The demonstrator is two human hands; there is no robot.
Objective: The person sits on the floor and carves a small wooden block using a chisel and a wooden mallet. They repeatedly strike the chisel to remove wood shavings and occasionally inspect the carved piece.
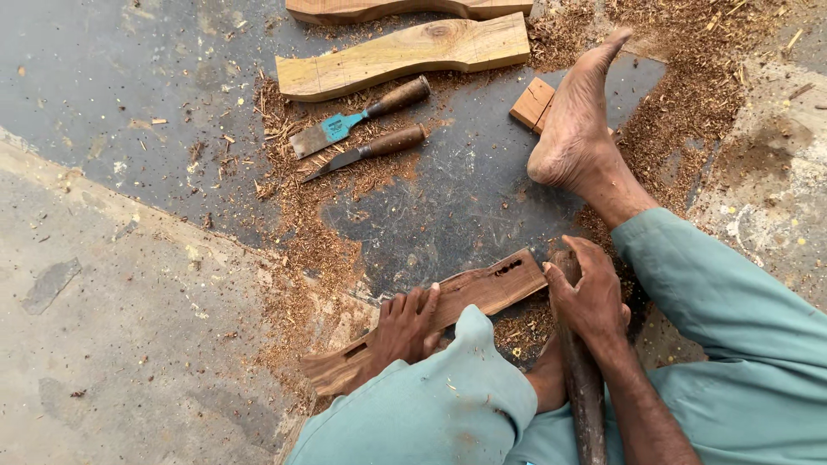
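A dark curved wooden piece (pixel 482 288) with cut slots lies on the floor in front of me. My left hand (pixel 405 327) presses flat on its lower part, fingers spread over the wood. In my right hand (pixel 590 297) is the top of a thick dark wooden mallet or stick (pixel 584 387), gripped next to the piece's right end. My bare foot (pixel 579 120) stretches out beyond, with its heel on the dark mat.
Two chisels with brown handles, a wide one (pixel 357 118) with a blue collar and a narrow one (pixel 366 152), lie on sawdust. Two pale curved boards (pixel 405 53) sit at the top. Near the foot is a small wood block (pixel 532 103). Concrete floor (pixel 112 327) lies at left.
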